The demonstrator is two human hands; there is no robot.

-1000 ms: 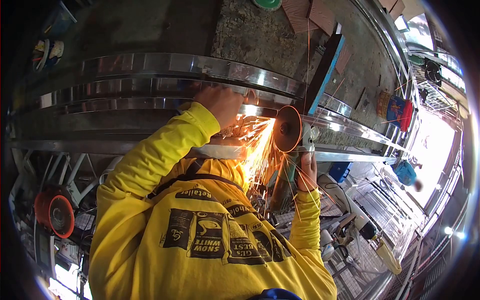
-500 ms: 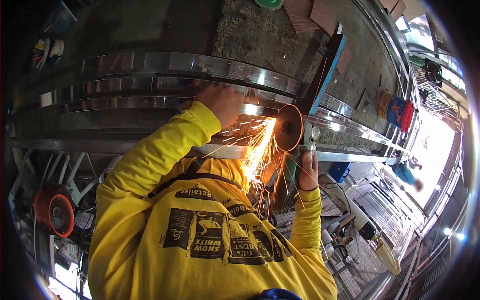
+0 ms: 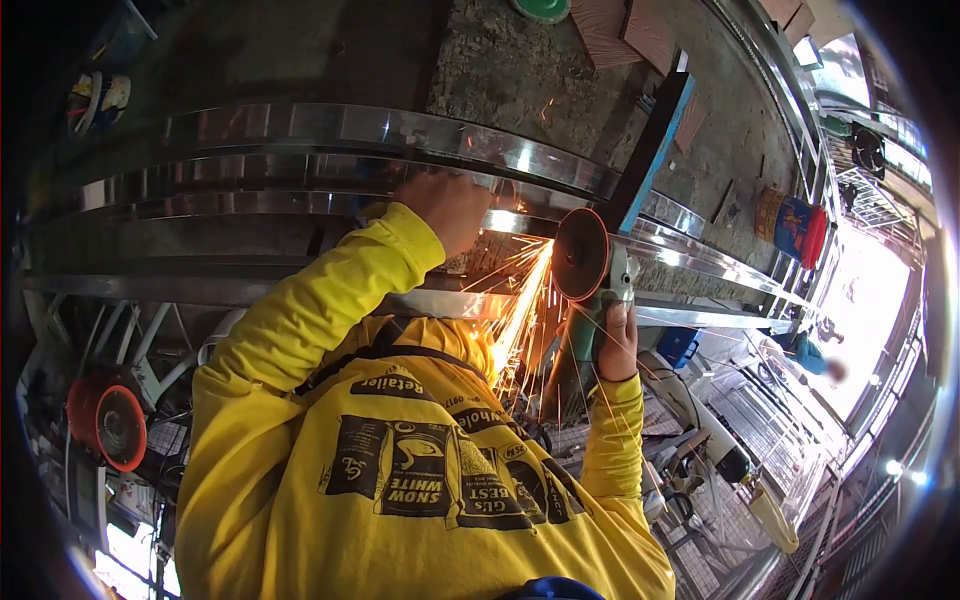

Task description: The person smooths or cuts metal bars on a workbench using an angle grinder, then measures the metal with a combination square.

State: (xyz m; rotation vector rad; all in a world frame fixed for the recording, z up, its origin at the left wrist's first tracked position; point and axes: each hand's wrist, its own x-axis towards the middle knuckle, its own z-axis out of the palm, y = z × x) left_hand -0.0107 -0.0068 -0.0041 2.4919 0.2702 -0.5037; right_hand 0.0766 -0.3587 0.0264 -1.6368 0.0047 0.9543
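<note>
My left hand (image 3: 447, 208) is closed round a shiny metal bar (image 3: 520, 222), left of the spinning disc (image 3: 581, 254). Its fingertips are partly hidden. On the other side, my right hand (image 3: 617, 342) grips the green body of an angle grinder (image 3: 578, 338) near its silver head (image 3: 621, 274). The disc stands on edge against the bar, and bright sparks (image 3: 525, 310) stream from the contact down towards the yellow shirt. The exact cut is hidden by the disc and glare.
Long metal bars (image 3: 300, 125) cross the worktop (image 3: 530, 85). A dark bar with a blue side (image 3: 655, 150) lies across them. Reddish-brown boards (image 3: 645, 35) and a red-and-blue container (image 3: 793, 228) sit beyond. A round red fan (image 3: 120, 428) is at lower left; a person (image 3: 808, 354) is far right.
The grinder disc has shifted very slightly right and down. The spark stream is narrower, with stray sparks in new places. My left hand holds its place on the bar.
</note>
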